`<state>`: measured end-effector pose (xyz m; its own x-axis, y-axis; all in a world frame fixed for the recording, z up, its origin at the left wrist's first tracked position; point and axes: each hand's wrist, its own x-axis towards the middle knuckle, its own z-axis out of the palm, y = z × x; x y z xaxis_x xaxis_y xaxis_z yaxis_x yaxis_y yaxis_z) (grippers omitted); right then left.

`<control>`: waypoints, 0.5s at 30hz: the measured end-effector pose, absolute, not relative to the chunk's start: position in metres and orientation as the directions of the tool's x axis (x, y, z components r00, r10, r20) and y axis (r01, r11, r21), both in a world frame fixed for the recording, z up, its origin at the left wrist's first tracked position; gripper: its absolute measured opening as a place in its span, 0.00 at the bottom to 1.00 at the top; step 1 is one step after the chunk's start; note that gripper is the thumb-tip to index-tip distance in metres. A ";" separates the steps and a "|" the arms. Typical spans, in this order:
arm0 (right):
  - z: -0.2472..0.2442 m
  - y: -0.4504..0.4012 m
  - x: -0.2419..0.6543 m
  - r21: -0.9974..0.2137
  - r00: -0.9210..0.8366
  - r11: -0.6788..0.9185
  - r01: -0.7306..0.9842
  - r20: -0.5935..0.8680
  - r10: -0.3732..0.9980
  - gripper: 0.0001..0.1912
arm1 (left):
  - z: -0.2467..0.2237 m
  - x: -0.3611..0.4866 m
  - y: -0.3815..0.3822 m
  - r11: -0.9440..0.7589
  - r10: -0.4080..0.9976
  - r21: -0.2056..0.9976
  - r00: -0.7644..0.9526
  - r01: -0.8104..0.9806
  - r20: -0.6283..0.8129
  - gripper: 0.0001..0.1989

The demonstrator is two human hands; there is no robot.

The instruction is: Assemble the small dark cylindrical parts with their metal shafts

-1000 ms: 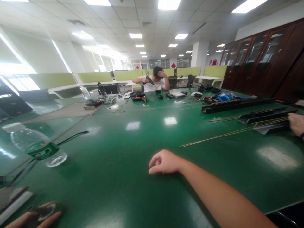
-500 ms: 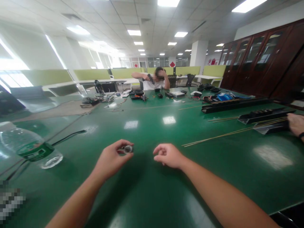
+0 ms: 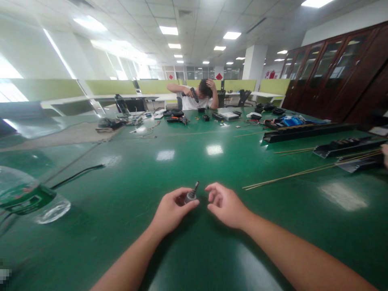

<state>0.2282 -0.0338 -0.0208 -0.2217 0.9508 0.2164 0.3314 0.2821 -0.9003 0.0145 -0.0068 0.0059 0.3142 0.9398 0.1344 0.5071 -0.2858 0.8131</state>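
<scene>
My left hand (image 3: 174,209) pinches a small grey round part with a thin upright shaft (image 3: 190,196) between thumb and fingers, above the green tabletop (image 3: 136,173). The shaft leans slightly right and has a dark tip. Part of the round body is hidden by my fingers, and its exact kind I cannot make out. Just to the right, my right hand (image 3: 226,205) has its fingers loosely curled, with a gap between thumb and fingertips. It holds nothing and does not touch the part.
A clear plastic bottle (image 3: 30,198) lies at the left near a black cable (image 3: 80,175). Thin brass-coloured rods (image 3: 291,174) and black channels (image 3: 303,133) are at the right, beside another person's hand (image 3: 384,153). Across the table, a person (image 3: 197,101) holds a dark power tool.
My left hand has moved right, closer to my right hand, and turned the part so its shaft points up. My right hand has shifted slightly right. The view has shifted a little.
</scene>
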 end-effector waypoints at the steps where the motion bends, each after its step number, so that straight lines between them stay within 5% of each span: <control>1: -0.021 -0.034 0.228 -0.900 -0.218 0.280 0.334 0.215 0.952 0.22 | 0.006 0.016 -0.008 -0.311 0.933 0.796 0.325 0.520 0.152 0.18; 6: -0.025 -0.033 0.229 -0.908 -0.185 0.257 0.331 0.204 0.961 0.27 | 0.004 0.022 -0.015 -0.476 0.863 0.698 0.439 0.535 0.251 0.15; 11: -0.024 -0.035 0.229 -0.903 -0.204 0.259 0.344 0.197 0.959 0.24 | -0.001 0.023 -0.016 -0.478 0.867 0.707 0.408 0.522 0.285 0.19; 15: -0.019 -0.037 0.230 -0.890 -0.206 0.265 0.370 0.199 0.958 0.22 | 0.000 0.024 -0.018 -0.499 0.859 0.691 0.407 0.523 0.312 0.13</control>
<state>0.2296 -0.0371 -0.0193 -0.2058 0.9581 0.1993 0.3705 0.2648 -0.8903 0.0239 -0.0178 0.0002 0.4065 0.8587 0.3121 0.5230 -0.4988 0.6911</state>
